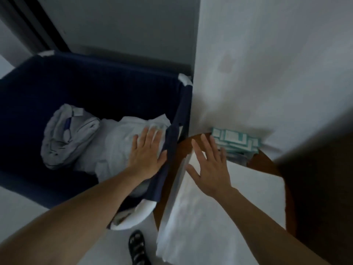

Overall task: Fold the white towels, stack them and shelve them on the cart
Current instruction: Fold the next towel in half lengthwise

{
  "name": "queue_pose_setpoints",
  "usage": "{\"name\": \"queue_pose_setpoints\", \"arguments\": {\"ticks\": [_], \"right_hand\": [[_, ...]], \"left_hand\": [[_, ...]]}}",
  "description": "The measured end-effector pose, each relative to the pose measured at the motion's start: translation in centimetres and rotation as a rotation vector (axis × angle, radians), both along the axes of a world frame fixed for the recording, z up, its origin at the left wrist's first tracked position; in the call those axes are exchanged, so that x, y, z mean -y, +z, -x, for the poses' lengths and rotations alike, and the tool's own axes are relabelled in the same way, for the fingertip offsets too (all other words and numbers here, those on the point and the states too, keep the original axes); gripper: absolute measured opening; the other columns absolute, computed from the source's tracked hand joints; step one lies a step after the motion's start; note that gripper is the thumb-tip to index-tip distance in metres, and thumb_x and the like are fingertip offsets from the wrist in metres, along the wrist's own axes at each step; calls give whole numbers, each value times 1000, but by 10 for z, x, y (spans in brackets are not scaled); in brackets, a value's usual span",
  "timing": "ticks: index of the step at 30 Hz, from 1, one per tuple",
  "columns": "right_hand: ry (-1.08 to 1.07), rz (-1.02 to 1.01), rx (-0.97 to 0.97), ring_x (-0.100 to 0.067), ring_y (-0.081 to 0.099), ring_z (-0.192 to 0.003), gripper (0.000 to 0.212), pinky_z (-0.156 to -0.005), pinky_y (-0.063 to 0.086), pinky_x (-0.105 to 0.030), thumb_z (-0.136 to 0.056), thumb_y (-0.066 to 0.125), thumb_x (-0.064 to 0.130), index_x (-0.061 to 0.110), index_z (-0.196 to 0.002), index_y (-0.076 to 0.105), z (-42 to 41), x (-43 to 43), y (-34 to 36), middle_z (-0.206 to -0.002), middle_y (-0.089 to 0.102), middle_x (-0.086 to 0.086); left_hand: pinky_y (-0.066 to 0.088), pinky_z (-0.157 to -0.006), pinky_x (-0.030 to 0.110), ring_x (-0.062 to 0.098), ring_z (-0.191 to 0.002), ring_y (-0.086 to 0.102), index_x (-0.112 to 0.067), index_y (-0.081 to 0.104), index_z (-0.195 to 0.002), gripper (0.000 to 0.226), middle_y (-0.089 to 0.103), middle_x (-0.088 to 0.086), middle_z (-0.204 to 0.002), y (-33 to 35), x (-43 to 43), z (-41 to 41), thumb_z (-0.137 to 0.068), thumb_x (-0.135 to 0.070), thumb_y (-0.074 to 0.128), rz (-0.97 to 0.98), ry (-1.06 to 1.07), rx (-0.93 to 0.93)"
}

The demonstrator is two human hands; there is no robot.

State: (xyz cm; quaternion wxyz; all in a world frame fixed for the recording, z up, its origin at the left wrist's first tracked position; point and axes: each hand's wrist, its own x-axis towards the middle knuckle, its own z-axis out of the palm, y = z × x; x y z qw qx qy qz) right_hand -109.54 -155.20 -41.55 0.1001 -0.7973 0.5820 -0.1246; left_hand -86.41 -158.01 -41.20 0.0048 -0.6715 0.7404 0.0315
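Navy bin (pixel 95 88) far left, crumpled white towels (pixel 114 146) inside, under the left hand (pixel 147 155): fingers straight, palm down, gripping nothing. Right hand (pixel 210 169): fingers spread, nothing held, over the folded white towel (pixel 219 217) on the brown table (pixel 263 163); contact unclear. Teal packets (pixel 235 140) just past its fingertips.

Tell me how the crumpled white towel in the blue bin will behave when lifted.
Probably floppy: the crumpled white towel lies in soft folds in the blue bin, so it should sag and unfurl from one grip. Likely light for its bulk, being loose cloth. It may drag the bundled towel that lies against it.
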Motion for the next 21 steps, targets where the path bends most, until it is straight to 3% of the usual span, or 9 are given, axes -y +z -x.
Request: {"name": "queue_pose_setpoints", "arguments": {"ticks": [5, 9, 16, 21], "right_hand": [[154, -1, -12, -28, -3, -153, 75, -117, 6, -54, -95, 27, 65, 25, -158, 15, -91, 65, 13, -166, 6, -7], [183, -149, -76, -26, -14, -152, 81, -120, 1, -57, -91, 24, 67, 27, -158, 2, -169, 113, -9, -166, -8, -5], [126, -611, -208, -25, -34, -145, 108, -114, -4, -68, -84, 56, 68, 36, -152, -22, -269, 193, -119, -158, -34, 2], [110, -750, -253, -28, -38, -142, 134, -111, -4, -73, -68, 75, 68, 38, -149, -27, -307, 242, -202, -155, -40, 3]], "left_hand": [[-1, -122, 50, 25, -153, -6, -19, 1, -158, 91, -3, 6, -166, -15, 40, -107, -81, -67, -3, -82, 125, 24], [-2, -122, 50, 25, -153, -9, -18, -3, -158, 97, -7, 6, -166, -42, 82, -172, -75, -68, -10, -173, 137, 6], [1, -122, 50, 26, -152, -10, -17, -5, -158, 99, -6, 6, -166, -136, 155, -258, -74, -67, -13, -333, 37, 1], [-2, -122, 48, 23, -152, -13, -20, -8, -157, 102, -8, 3, -166, -210, 185, -298, -70, -74, -7, -443, -13, -39]]}}
